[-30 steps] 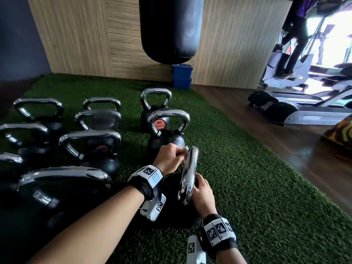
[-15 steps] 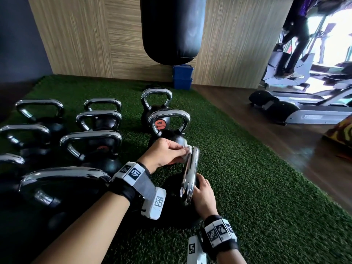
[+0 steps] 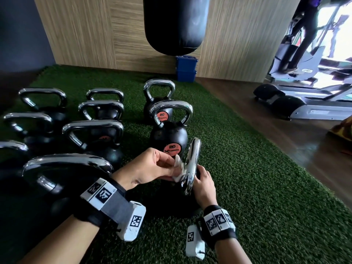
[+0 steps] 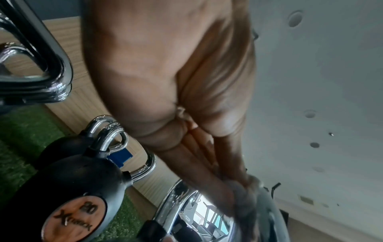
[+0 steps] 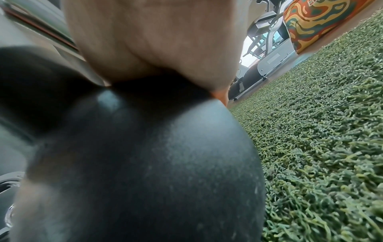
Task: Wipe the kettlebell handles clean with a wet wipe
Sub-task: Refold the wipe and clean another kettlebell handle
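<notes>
The kettlebell (image 3: pixel 167 199) stands on green turf (image 3: pixel 257 187) under both hands, its chrome handle (image 3: pixel 192 164) rising between them. The right hand (image 3: pixel 203 185) rests on its black body, fingers relaxed. The left hand (image 3: pixel 152 166) pinches a white wet wipe (image 3: pixel 179 167) against the handle's left side.

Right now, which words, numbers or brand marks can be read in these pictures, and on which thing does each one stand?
"20": orange round label on the near kettlebell, over a brand word starting with "X", the rest unclear.
"20": orange label on the far kettlebell; its brand word is too small.
Logo on the exercise machine: too blurred to read.
Wrist band squares: coded patterns, not text.
</notes>
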Tool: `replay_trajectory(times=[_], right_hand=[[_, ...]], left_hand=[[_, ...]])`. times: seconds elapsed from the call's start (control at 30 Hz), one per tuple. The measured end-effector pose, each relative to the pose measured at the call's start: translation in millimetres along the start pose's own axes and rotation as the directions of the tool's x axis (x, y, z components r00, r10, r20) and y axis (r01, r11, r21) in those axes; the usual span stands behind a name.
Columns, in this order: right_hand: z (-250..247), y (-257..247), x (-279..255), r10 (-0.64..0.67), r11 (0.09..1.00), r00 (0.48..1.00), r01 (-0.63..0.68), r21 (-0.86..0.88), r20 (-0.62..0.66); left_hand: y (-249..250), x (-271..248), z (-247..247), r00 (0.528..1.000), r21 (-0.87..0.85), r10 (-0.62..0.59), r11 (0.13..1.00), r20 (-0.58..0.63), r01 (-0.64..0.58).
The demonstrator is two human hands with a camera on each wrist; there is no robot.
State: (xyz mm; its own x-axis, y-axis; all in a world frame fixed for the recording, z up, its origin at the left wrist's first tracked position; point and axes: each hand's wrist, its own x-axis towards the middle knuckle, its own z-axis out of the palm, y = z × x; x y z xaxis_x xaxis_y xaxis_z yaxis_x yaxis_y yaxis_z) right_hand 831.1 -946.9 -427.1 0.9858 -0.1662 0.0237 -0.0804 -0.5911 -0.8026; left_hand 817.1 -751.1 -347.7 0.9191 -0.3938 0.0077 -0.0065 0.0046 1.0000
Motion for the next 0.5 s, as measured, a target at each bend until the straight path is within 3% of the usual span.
replay_trajectory(times=[0.1, 0.27, 0.4, 0.5], right_hand=[[0, -1, -1, -0.008, 1.000, 1.000, 0.008, 0.007, -0.002], [-2, -2, -3, -0.001, 1.000, 1.000, 0.001, 0.006, 0.003], [-3, -2, -3, -0.005, 1.000, 1.000, 0.005, -0.003, 0.015], [-2, -2, -3, -0.020, 0.999, 1.000, 0.020, -0.039, 0.004]], left_hand=[[-3, -10, 0, 0.996, 0.082, 0.084, 0.993, -0.016, -0.082], [-13, -27, 0, 0.993, 0.365, 0.113, 0.924, 0.035, -0.118], [-28, -33, 7, 0.980, 0.382, 0.188, 0.913, -0.072, -0.147], [-43, -35, 13, 0.970, 0.366, 0.225, 0.913, -0.088, -0.178]])
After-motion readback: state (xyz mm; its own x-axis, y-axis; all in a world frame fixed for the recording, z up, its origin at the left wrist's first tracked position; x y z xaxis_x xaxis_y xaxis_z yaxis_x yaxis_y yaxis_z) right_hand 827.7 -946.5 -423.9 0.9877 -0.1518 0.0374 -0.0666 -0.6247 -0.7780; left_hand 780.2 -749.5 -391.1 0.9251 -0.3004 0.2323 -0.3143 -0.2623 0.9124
